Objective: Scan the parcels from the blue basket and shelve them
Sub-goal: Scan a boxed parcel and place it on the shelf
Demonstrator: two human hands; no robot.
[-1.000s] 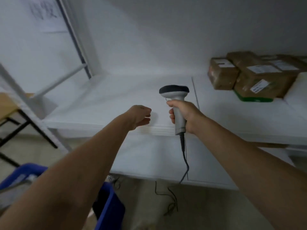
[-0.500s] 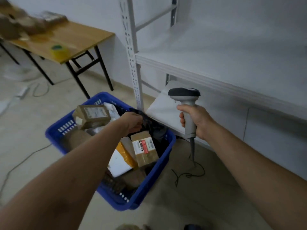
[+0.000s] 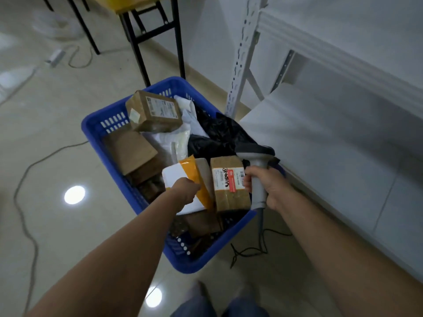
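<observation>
Basket (image 3: pixel 96 126): blue plastic, smooth, slotted walls. Box (image 3: pixel 155 117): brown cardboard, matt, paper label. Second box (image 3: pixel 231 197): same card with a slight sheen, looks tape-wrapped. Mailer (image 3: pixel 175 176): white and orange plastic film. Bag (image 3: pixel 217 136): black poly, crinkled, glossy. Scanner (image 3: pixel 259 184): grey matt plastic. Floor (image 3: pixel 57 156): polished tile, mirror-glossy. Shelf (image 3: pixel 243 53): white painted metal. Worktop (image 3: pixel 139 7): wood top, black metal legs.

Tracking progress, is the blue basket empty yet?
No, the blue basket holds a yellow mailer, a black bag and cardboard boxes.

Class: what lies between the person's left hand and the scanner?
In the head view, a brown labelled box and the edge of an orange mailer lie between the left hand and the scanner gripped by the right hand.
</observation>
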